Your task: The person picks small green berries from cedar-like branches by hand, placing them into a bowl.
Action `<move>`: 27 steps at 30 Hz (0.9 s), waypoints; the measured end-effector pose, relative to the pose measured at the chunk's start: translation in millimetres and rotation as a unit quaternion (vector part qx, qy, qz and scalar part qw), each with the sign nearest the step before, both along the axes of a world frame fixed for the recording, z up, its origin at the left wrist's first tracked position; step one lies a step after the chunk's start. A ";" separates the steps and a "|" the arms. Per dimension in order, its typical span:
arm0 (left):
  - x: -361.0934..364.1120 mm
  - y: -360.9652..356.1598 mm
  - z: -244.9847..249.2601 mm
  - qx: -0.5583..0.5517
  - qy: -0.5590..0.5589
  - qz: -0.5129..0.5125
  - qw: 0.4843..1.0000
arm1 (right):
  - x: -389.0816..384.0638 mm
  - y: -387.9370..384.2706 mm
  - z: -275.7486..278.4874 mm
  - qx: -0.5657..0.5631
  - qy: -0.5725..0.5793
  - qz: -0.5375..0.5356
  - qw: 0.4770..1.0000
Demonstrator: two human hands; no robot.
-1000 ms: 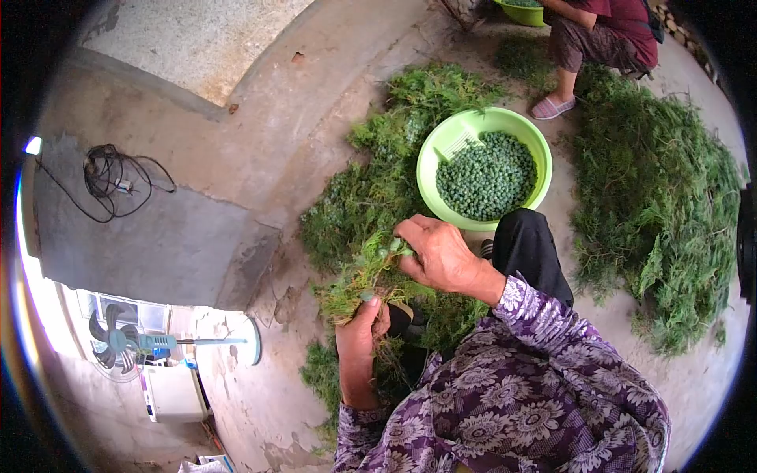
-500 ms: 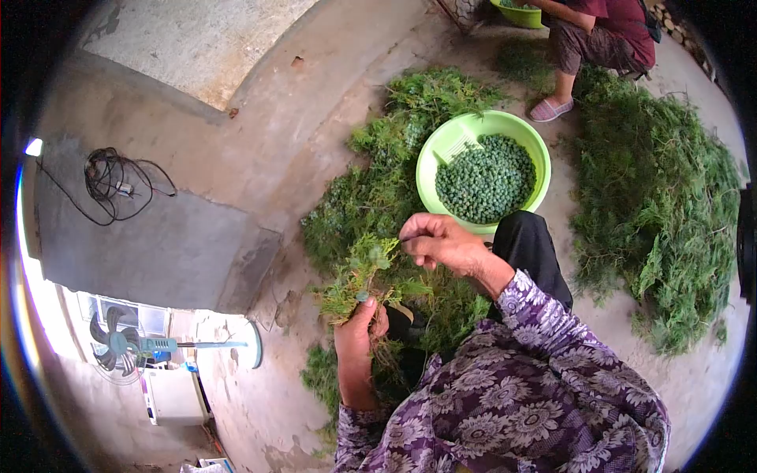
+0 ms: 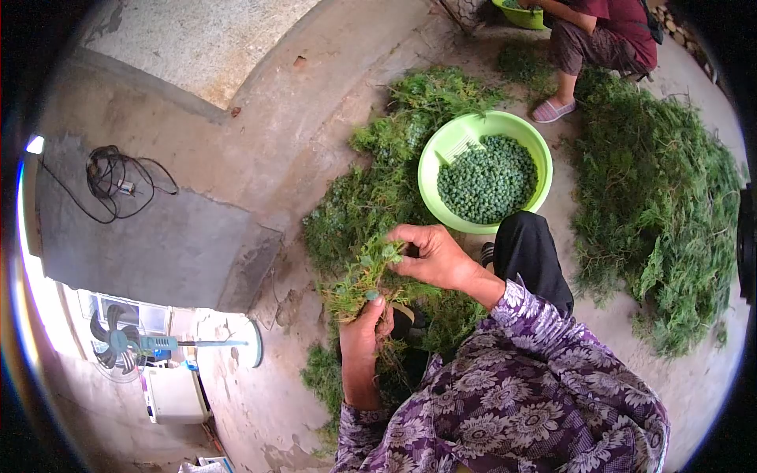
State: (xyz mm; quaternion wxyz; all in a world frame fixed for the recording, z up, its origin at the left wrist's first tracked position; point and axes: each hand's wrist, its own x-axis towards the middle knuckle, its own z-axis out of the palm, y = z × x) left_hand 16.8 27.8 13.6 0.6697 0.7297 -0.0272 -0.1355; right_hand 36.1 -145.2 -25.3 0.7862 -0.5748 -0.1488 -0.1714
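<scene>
Two hands on one leafy sprig (image 3: 364,276): the left hand (image 3: 364,335) has its grip closed around the stem end down low, and the right hand (image 3: 432,256) has a narrow pinch grip on the tip, where a few little green berries sit. The sprig's held tilted above the concrete floor (image 3: 315,102), over a heap of cuttings (image 3: 371,189). Just past the right hand there's a lime green basin (image 3: 473,126) full of picked berries (image 3: 489,177), sitting on the floor between that heap and a bigger heap (image 3: 654,197) toward the floor's right edge. Another person (image 3: 607,35) crouches at the far edge next to a second basin (image 3: 520,14).
</scene>
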 end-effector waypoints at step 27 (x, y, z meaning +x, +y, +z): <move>3.3 -5.1 -1.8 0.045 -0.033 0.070 0.996 | -9.4 -40.2 -4.9 0.147 0.163 0.105 0.970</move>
